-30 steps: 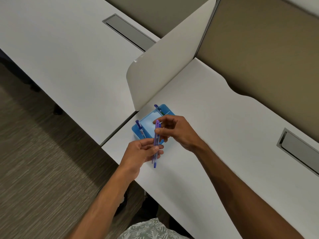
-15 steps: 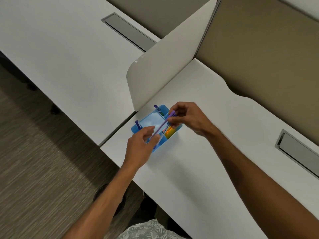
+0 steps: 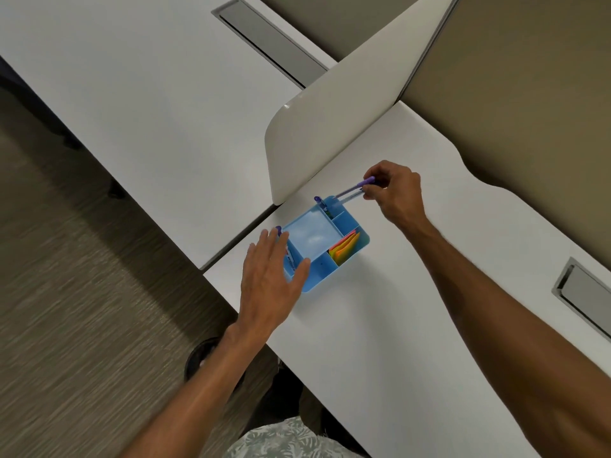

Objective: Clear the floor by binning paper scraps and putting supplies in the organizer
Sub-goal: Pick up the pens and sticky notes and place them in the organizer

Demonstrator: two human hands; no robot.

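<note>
A light blue organizer (image 3: pixel 314 238) with several compartments stands on the white desk (image 3: pixel 380 309), beside a low white divider. Orange and yellow sticky notes (image 3: pixel 344 250) fill its right compartment. One purple pen (image 3: pixel 320 204) stands at its far corner and another (image 3: pixel 279 230) at its left corner. My right hand (image 3: pixel 396 193) pinches the top end of purple pens (image 3: pixel 355 190), tilted with their lower ends over the organizer's far edge. My left hand (image 3: pixel 269 276) hovers flat and open over the organizer's near left corner, holding nothing.
The white divider (image 3: pixel 330 127) rises just behind the organizer. A second white desk (image 3: pixel 132 110) lies to the left with a grey cable slot (image 3: pixel 267 41). Another slot (image 3: pixel 585 292) sits at the right. Brown carpet (image 3: pixel 66 325) covers the floor at lower left.
My left hand let go of the pens and flattened over the organizer's near corner. My right hand carried the pens up and away toward the organizer's far corner.
</note>
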